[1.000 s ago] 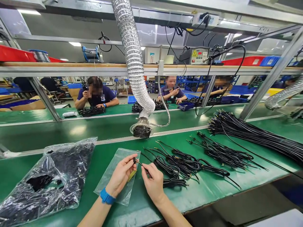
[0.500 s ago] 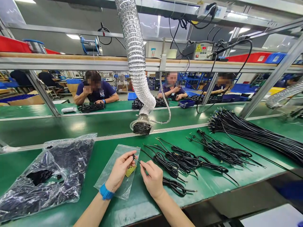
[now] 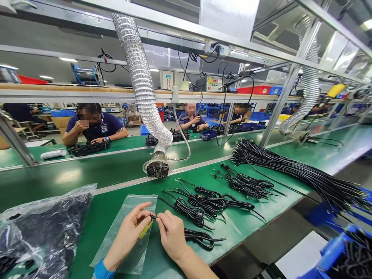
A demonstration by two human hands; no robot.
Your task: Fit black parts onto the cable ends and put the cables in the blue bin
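My left hand (image 3: 130,230), with a blue band at the wrist, pinches a small black part (image 3: 152,217) between thumb and fingertips. Meeting it from the right, my right hand (image 3: 173,235) is closed on a thin dark cable end, which touches or enters the part; the fingers hide which. Beneath my left hand lies a clear zip bag (image 3: 116,242) with small yellow pieces (image 3: 145,231) on or in it. Coiled black cables (image 3: 190,212) lie just beyond my right hand, and another coil (image 3: 203,237) rests beside its wrist.
A large clear bag of black parts (image 3: 52,232) covers the left. More coiled cables (image 3: 247,180) and a long cable bundle (image 3: 285,166) lie right. A duct with a fan (image 3: 157,169) hangs ahead. A blue crate (image 3: 328,252) stands lower right. Co-workers sit across the bench.
The view has swung to the right, bringing the blue crate into sight. My two hands have come closer together, and the gap between the right fingertips and the black part has shrunk.
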